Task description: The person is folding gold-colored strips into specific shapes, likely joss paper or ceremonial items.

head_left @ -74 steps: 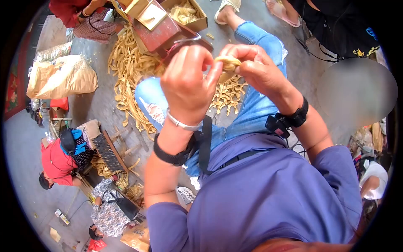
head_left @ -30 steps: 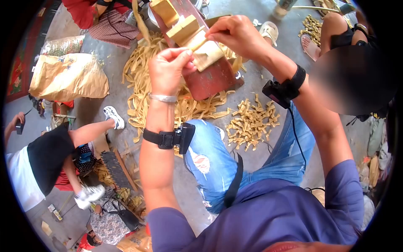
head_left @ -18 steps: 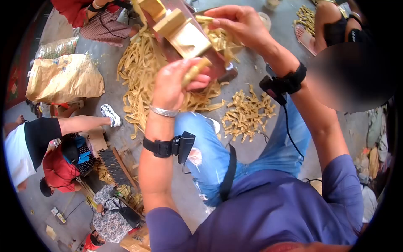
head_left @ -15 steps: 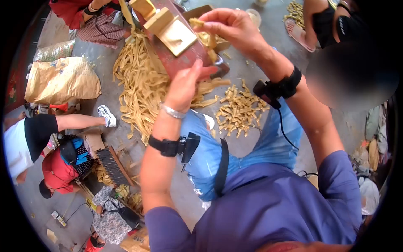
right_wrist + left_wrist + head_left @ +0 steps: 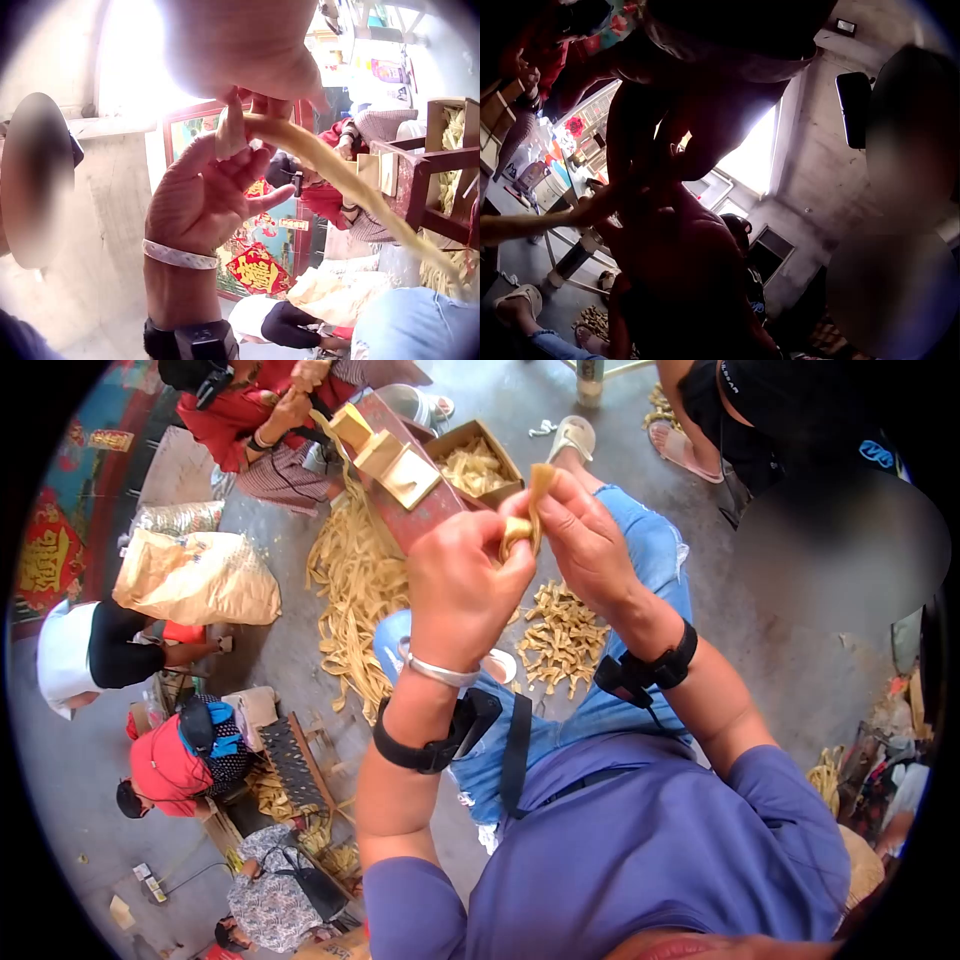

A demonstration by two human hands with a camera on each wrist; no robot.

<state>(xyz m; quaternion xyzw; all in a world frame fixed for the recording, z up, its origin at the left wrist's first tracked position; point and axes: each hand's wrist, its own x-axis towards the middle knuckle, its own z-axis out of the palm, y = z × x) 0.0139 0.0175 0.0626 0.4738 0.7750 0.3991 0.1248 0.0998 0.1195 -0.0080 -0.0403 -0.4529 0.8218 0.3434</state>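
In the head view, a yellow-tan pliable strip [image 5: 540,495] is bent into a small loop between my two hands. My left hand [image 5: 460,585], with a silver bangle at its wrist, pinches the looped part between thumb and fingers. My right hand [image 5: 588,540] pinches the strip close beside it, below its upright end. From the right wrist side, the strip [image 5: 330,169] runs out from between the hands in a long blurred curve. Both hands are dark silhouettes in the left wrist view. Beneath them on the floor lies a pile of short knotted tan pieces [image 5: 562,635].
A red bench [image 5: 425,520] carries wooden blocks [image 5: 405,478]. Beside it are a cardboard box [image 5: 500,440] of strips and a heap of long strips [image 5: 350,580]. A person in red [image 5: 225,425] sits behind the bench; others sit or stand left and right.
The strip stretched over the wooden block a second ago; half a second ago my left hand was open. My hands have since come together nearer my body, the strip now looped between them.
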